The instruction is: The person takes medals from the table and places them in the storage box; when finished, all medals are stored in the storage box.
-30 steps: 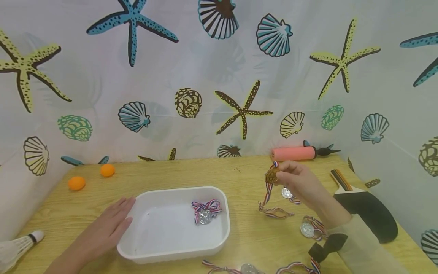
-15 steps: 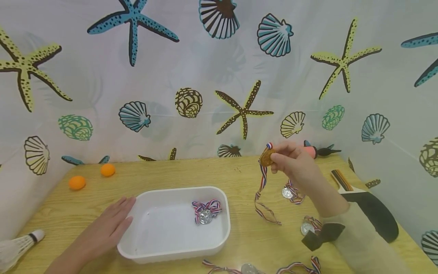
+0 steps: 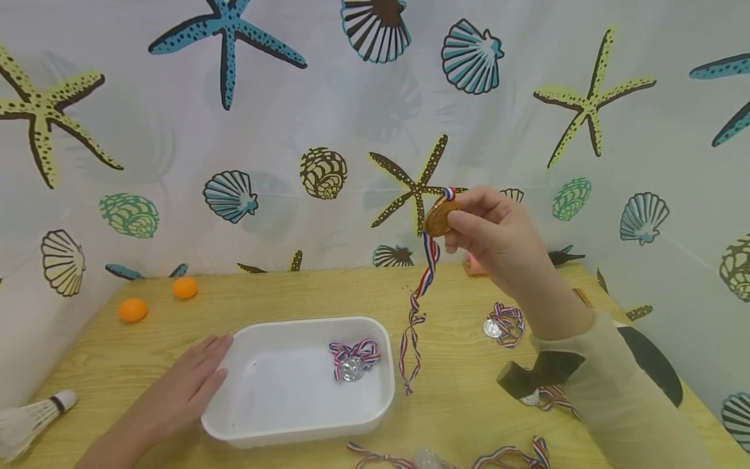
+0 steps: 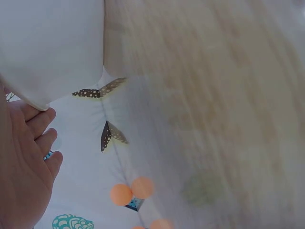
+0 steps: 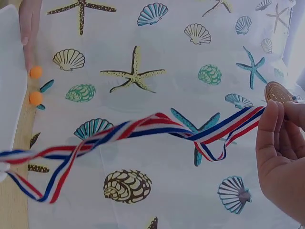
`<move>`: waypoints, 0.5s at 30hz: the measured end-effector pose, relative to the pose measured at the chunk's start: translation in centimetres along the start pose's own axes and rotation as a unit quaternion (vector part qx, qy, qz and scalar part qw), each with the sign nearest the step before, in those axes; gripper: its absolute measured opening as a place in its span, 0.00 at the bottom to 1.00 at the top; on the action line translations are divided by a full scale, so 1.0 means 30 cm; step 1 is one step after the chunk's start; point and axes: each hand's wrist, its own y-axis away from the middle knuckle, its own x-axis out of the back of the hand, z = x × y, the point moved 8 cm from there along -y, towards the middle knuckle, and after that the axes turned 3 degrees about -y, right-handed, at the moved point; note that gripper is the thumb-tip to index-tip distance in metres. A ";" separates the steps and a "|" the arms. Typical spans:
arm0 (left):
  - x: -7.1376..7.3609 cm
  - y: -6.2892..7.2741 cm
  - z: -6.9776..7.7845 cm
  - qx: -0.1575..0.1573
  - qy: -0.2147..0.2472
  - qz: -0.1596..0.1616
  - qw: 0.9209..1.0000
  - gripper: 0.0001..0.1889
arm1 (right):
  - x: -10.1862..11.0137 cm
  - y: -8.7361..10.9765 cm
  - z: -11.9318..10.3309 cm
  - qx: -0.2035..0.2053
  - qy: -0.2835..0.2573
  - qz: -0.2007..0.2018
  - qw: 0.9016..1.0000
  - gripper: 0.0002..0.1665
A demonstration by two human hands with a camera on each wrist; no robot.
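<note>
Pinched between thumb and fingers of my right hand is a gold-coloured medal, raised above the table. Its red, white and blue ribbon hangs down to the right of the white tray, and in the right wrist view the ribbon stretches out twisted. My left hand rests against the tray's left rim with fingers straight. Inside the tray, at its right side, lies a silver medal with a bundled ribbon.
Silver medals with ribbons lie to the right, another silver medal at the front edge. A black paddle and a pink cylinder are partly behind the right arm. Orange balls and a shuttlecock are at left.
My right hand has lifted the gold-coloured medal up and to the left, and its ribbon, earlier partly on the table, now hangs lengthwise. The left hand has stayed at the tray.
</note>
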 end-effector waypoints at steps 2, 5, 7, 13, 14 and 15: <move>0.001 0.000 0.001 -0.001 -0.001 0.002 1.000 0.30 | -0.028 -0.007 0.008 -0.002 -0.010 -0.007 1.000 0.03; 0.002 0.000 0.000 -0.001 -0.001 0.005 1.000 0.30 | -0.068 -0.014 0.021 -0.012 -0.019 -0.015 1.000 0.03; 0.001 0.001 -0.001 -0.003 0.000 0.008 1.000 0.30 | -0.094 -0.018 0.026 -0.017 -0.024 -0.017 0.999 0.03; 0.000 0.001 -0.005 -0.002 0.000 0.008 1.000 0.30 | -0.167 -0.037 0.009 -0.010 -0.028 -0.024 0.999 0.07; -0.001 0.002 -0.006 -0.001 0.000 0.007 1.000 0.30 | -0.178 -0.040 0.003 -0.005 -0.025 -0.026 0.999 0.07; -0.002 0.001 -0.007 -0.001 0.000 0.006 1.000 0.30 | -0.189 -0.044 -0.003 0.000 -0.027 -0.029 0.999 0.08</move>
